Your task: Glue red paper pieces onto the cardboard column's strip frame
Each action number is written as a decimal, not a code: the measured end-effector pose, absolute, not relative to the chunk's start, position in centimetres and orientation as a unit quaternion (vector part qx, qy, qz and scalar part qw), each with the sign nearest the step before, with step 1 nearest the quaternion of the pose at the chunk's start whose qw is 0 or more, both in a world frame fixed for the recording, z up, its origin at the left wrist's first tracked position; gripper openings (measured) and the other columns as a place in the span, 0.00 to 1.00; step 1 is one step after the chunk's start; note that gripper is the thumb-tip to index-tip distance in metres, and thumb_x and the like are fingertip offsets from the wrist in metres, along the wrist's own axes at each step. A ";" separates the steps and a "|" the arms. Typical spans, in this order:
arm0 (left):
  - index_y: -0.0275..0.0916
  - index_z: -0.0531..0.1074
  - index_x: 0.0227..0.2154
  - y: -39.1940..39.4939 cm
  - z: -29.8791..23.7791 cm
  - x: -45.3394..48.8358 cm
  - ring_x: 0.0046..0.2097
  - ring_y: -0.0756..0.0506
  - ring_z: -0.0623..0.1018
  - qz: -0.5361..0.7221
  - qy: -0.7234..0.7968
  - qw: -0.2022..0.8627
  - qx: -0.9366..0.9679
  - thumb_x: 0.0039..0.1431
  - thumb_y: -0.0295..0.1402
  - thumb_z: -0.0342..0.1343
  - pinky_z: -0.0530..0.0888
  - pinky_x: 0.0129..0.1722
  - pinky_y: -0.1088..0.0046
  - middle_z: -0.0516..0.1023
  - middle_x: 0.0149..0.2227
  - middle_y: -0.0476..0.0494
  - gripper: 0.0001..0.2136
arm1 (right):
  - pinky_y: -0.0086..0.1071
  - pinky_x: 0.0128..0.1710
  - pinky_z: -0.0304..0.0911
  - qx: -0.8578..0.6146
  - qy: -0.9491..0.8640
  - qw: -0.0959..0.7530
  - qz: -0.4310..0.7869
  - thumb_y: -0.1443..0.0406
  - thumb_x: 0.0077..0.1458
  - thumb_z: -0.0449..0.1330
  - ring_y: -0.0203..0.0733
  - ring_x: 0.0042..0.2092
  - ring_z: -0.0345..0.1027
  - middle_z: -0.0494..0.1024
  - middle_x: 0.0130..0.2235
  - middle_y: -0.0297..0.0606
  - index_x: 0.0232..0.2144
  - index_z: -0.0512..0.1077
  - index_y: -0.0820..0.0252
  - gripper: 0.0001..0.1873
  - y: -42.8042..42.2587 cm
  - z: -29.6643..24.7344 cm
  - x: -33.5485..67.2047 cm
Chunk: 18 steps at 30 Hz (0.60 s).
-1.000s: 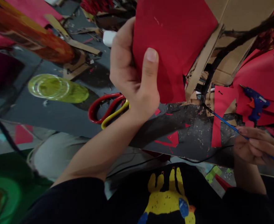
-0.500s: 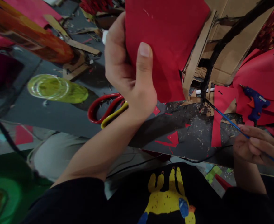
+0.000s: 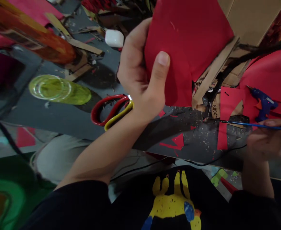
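Note:
My left hand point(image 3: 144, 72) grips a cardboard piece faced with red paper point(image 3: 186, 48), its thumb flat on the red side and its fingers behind. Bare cardboard edge point(image 3: 216, 72) shows along its right side, beside a dark, branch-like strip point(image 3: 241, 57); whether the two are joined I cannot tell. In my right hand point(image 3: 266, 142), slightly blurred, is a thin blue paintbrush point(image 3: 248, 124). Its dark tip points left over a red paper strip point(image 3: 222, 135), apart from the cardboard piece. Scissors point(image 3: 109, 110) with red and yellow handles lie beside my left wrist, blades hidden.
A yellow-green glass point(image 3: 80, 94) stands at the left, near an orange painted cylinder point(image 3: 56, 49). Behind my left hand sits a small white case point(image 3: 114, 38). A blue glue gun point(image 3: 262, 103) rests on red paper point(image 3: 272, 73). Scraps litter the dark table point(image 3: 66, 119).
My left hand has shifted right and tilted the cardboard piece. The paintbrush has come away from the dark strip and turned nearly level. The white case is now uncovered.

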<state>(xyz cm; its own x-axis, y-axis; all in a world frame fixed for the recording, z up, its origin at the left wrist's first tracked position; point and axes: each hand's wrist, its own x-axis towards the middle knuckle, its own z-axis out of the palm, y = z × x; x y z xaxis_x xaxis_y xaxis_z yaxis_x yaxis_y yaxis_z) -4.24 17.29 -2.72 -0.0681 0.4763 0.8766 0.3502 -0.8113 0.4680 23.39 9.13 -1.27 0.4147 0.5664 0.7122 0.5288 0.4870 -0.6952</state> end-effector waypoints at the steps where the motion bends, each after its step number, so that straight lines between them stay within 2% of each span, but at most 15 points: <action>1: 0.46 0.61 0.57 17.1 -2.6 -4.2 0.57 0.46 0.72 0.654 0.304 0.047 0.691 0.65 0.33 0.45 0.68 0.58 0.58 0.69 0.52 0.55 0.18 | 0.26 0.15 0.62 -0.489 -0.543 0.682 0.007 0.51 0.57 0.58 0.29 0.19 0.62 0.61 0.22 0.24 0.26 0.62 0.57 0.18 9.3 -0.7 22.7; 3: 0.46 0.59 0.58 17.0 -2.5 -4.3 0.57 0.46 0.72 0.639 0.296 0.041 0.709 0.65 0.34 0.45 0.68 0.57 0.57 0.68 0.53 0.54 0.19 | 0.25 0.16 0.62 -0.493 -0.548 0.675 0.037 0.54 0.56 0.60 0.29 0.20 0.64 0.64 0.21 0.25 0.24 0.64 0.60 0.17 9.3 0.1 21.8; 10: 0.49 0.56 0.58 17.0 -2.7 -4.0 0.59 0.45 0.70 0.614 0.305 0.078 0.724 0.66 0.38 0.43 0.66 0.58 0.57 0.65 0.54 0.55 0.19 | 0.24 0.18 0.62 -0.540 -0.532 0.636 0.143 0.54 0.53 0.63 0.30 0.23 0.66 0.69 0.21 0.27 0.26 0.68 0.61 0.16 9.1 -0.3 21.4; 18: 0.48 0.58 0.57 17.6 -3.4 -4.4 0.57 0.41 0.72 0.613 0.274 0.099 0.734 0.63 0.44 0.47 0.69 0.57 0.51 0.67 0.54 0.51 0.21 | 0.22 0.17 0.60 -0.508 -0.545 0.661 0.090 0.55 0.55 0.62 0.30 0.21 0.67 0.70 0.20 0.28 0.27 0.67 0.63 0.16 9.8 -0.7 21.5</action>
<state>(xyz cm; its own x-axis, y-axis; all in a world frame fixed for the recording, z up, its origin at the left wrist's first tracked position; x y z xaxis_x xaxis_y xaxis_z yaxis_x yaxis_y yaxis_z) -4.44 17.61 -3.37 0.0984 0.5240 0.8460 0.2815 -0.8301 0.4814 21.54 9.81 -0.70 0.3895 0.6726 0.6292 0.4349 0.4678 -0.7694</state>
